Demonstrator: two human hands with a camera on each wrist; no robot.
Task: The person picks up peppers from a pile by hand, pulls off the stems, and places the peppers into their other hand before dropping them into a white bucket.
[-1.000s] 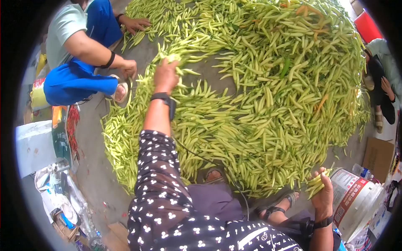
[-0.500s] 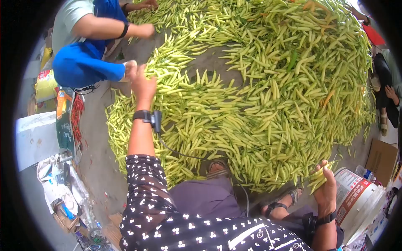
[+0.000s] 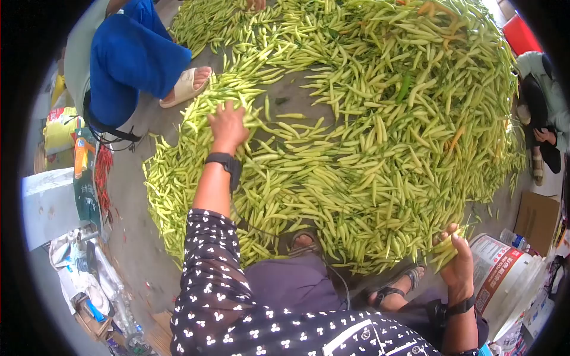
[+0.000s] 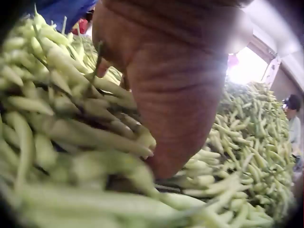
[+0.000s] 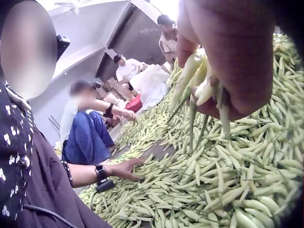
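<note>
A broad heap of pale green chili peppers (image 3: 380, 172) covers the floor. My left hand (image 3: 230, 126) rests on its left part, palm down with the fingers spread forward over the peppers. In the left wrist view this hand (image 4: 175, 90) reaches down among the chili peppers (image 4: 71, 128), its fingertips hidden. At the lower right, my right hand (image 3: 458, 261) grips a small bunch of chili peppers (image 3: 442, 256) above the heap's near edge. The right wrist view shows these held peppers (image 5: 202, 80) between thumb and fingers, stems hanging down.
Another person in blue trousers (image 3: 139, 56) crouches at the upper left, a sandaled foot (image 3: 187, 86) beside the heap. To the right stand a white bucket (image 3: 502, 273) and a cardboard box (image 3: 536, 219). Bags and clutter (image 3: 83, 279) line the left side. A cable runs from my left wrist.
My left hand first swung left toward the other person's foot, then came back right and down onto the peppers. The other person's arms moved farther back. My right hand kept its bunch nearly in place.
</note>
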